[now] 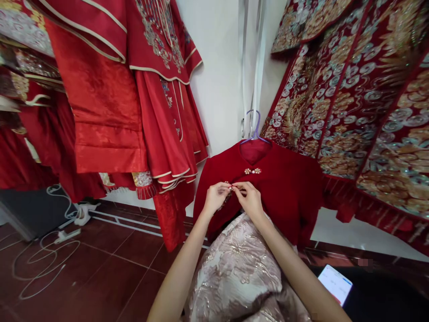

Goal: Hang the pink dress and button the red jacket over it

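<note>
A dark red jacket [284, 188] hangs in front of me on a purple hanger [257, 129]. At its neckline sits a gold, flower-shaped beaded clasp [252, 171], its two halves side by side. Lower on the front edge, my left hand [217, 197] pinches a second beaded clasp [227, 182], mostly covered by the fingers. My right hand [250, 200] meets it there, thumb and fingertips closed on a small part of the same clasp. Under my forearms spreads a pale, shiny brocade fabric [234, 268].
Red embroidered garments [161, 107] hang on the left, and a heavily sequined one [335, 98] on the right. White straps [258, 67] hold the hanger. A lit phone [335, 284] lies on a black surface at lower right. White cables [50, 255] trail across the tiled floor.
</note>
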A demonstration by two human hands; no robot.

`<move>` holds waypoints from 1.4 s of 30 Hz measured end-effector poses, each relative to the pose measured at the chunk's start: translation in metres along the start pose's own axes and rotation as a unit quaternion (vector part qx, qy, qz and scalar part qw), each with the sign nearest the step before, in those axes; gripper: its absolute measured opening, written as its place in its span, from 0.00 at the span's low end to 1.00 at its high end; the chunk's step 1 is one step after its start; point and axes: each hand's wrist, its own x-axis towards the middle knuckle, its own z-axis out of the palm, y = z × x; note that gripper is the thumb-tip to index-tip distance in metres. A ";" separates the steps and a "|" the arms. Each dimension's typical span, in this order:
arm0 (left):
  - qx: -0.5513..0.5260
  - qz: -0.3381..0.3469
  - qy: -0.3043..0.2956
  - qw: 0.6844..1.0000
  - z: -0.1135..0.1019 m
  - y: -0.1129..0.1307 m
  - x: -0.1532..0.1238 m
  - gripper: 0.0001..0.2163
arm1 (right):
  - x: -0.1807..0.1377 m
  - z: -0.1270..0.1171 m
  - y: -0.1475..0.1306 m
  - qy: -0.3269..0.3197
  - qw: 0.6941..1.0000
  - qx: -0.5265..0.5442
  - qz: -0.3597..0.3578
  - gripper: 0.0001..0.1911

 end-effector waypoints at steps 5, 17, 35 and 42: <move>0.107 -0.005 0.170 0.980 0.019 -0.025 -0.026 0.06 | -0.019 -0.024 0.013 -0.032 0.995 -0.015 0.095 0.15; 0.170 -0.025 0.112 0.979 0.065 -0.067 -0.088 0.18 | -0.074 -0.062 0.037 -0.169 0.956 -0.134 0.201 0.21; 0.134 -0.007 0.086 0.987 0.070 -0.081 -0.095 0.20 | -0.066 -0.120 0.020 0.021 0.984 0.004 0.178 0.18; 0.077 -0.023 0.129 0.988 0.065 -0.076 -0.096 0.17 | -0.086 -0.037 0.066 0.041 0.976 -0.074 0.199 0.17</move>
